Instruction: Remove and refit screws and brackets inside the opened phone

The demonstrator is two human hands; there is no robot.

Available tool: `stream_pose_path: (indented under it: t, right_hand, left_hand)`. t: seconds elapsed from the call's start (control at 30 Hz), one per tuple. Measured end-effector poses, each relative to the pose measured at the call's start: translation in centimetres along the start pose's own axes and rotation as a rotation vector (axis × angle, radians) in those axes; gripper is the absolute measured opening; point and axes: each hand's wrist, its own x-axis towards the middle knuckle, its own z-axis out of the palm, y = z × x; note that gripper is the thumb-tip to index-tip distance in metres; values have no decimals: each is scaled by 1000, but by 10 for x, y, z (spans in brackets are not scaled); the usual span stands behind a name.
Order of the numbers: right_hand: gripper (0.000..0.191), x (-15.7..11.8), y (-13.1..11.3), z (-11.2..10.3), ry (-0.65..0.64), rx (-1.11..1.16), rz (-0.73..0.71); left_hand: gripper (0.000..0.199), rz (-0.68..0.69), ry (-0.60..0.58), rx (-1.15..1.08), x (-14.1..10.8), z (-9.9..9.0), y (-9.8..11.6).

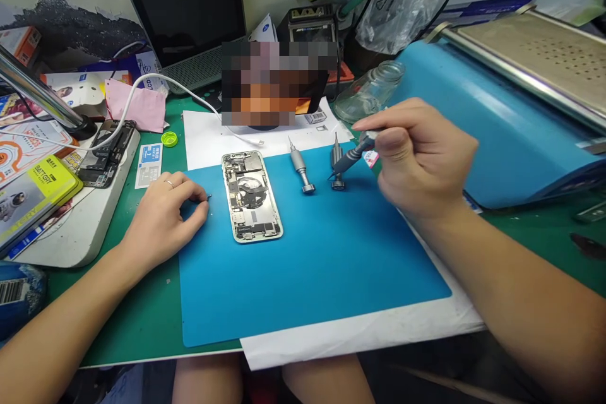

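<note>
Head view, screwdriver (348, 159) between right fingers (392, 118)

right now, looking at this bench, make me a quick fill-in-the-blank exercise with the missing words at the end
1. The phone lies, its inner parts exposed, on a mat coloured ____.
2. The right hand holds a gray ____.
3. Between the phone and the right hand, ____ more gray tools rest on the mat.
4. On one finger, the left hand wears a ____.

Missing words: blue; screwdriver; two; ring.
</note>
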Motion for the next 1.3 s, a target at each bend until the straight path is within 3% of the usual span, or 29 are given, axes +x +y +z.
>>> stream_pose_path:
  t: [0.17,0.27,0.53,0.63,0.8,0.9,1.3]
  right_hand:
    - [13,1,2,4,-149,96,-96]
    - [5,2,1,8,-168,127,-162]
    - [10,-2,-6,4,-35,163,-112]
    - [9,-2,-5,3,-84,116,-70]
    - [15,0,-3,5,-152,162,-169]
    - [13,-1,-4,5,-187,160,-136]
    - [13,1,-4,5,-257,156,-153]
  left_hand:
    - [18,4,-6,1,0,0,-2]
    - [17,4,-7,6,0,1,-2]
    - [17,4,-7,2,-1,0,-2]
    - [17,10,-5,2,0,0,-3]
    - [17,9,-10,-1,0,1,-3]
    - [18,8,-13,0,0,0,-2]
    - [17,9,-10,-3,-1,0,-3]
